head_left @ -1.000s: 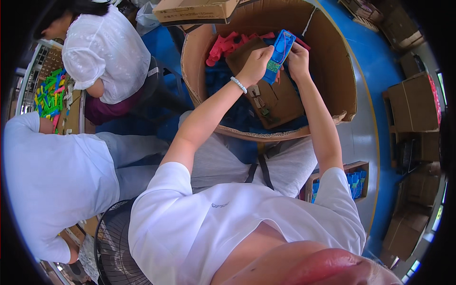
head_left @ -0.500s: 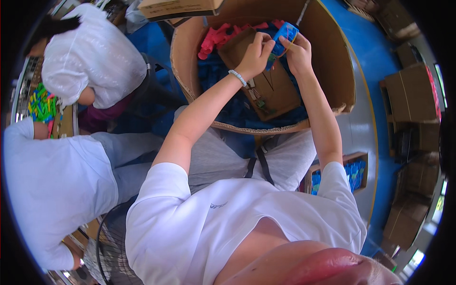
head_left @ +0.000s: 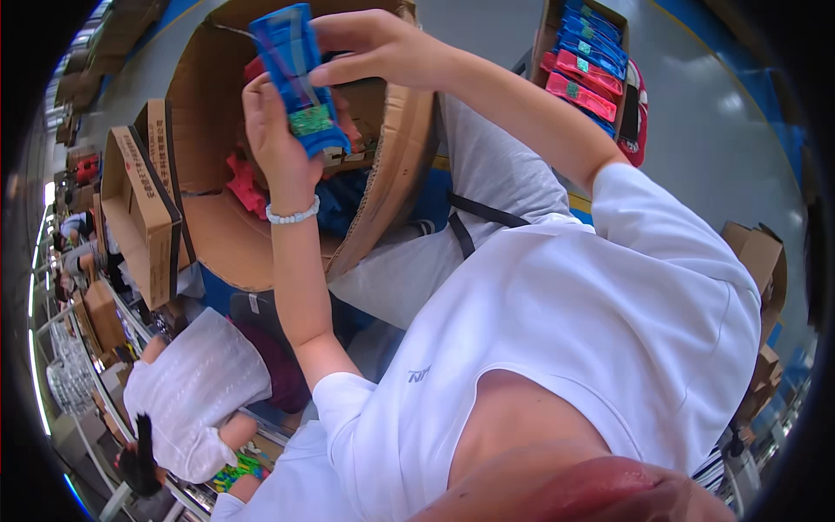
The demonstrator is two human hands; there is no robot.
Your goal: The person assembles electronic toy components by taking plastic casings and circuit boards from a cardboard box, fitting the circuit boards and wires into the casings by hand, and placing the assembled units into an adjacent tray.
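Observation:
A blue plastic casing half [head_left: 290, 54] is held up over the big cardboard bin, its hollow side showing. Thin wires run along it, and a green circuit board [head_left: 311, 120] sits at its lower end. My left hand [head_left: 280, 130], a beaded bracelet at the wrist, is wrapped round the casing from below. From the right, my right hand [head_left: 378, 54] grips the casing's edge between thumb and fingers; some fingertips are hidden behind it. Pink plastic parts [head_left: 247, 184] and blue ones [head_left: 341, 198] lie in the bin beneath.
The round cardboard bin [head_left: 396, 165] stands before my knees. To its right, a box holds rows of blue and pink casings [head_left: 584, 65] with green boards. An open carton [head_left: 139, 204] is at the left. Two people in light tops work at a bench lower left.
The view has swung, so the bin now appears further left. Both hands have brought the blue casing closer and turned it, showing the green board and wires more plainly.

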